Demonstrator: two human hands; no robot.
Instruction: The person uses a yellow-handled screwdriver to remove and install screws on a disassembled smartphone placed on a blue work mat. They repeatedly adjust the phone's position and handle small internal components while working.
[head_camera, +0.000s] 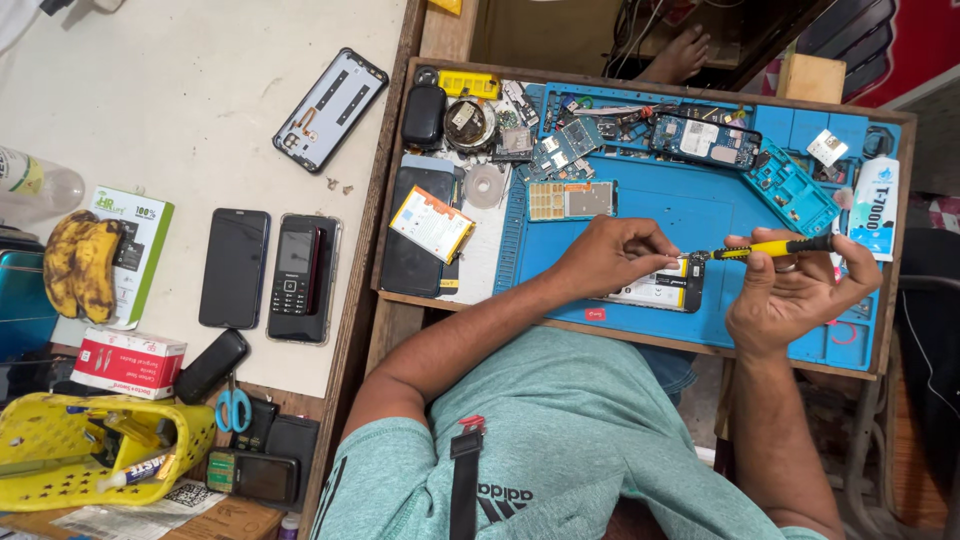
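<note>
My right hand (790, 290) grips thin yellow-handled screwdriver (770, 247); left hand (610, 255) pinches down small opened black phone w/ white battery (665, 285) on blue rubber work mat (690, 210), near edge. Looks light, fragile; hold by edges.

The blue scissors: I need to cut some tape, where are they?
In the head view, the blue scissors lie at lower left, between the yellow basket and a black wallet.
</note>
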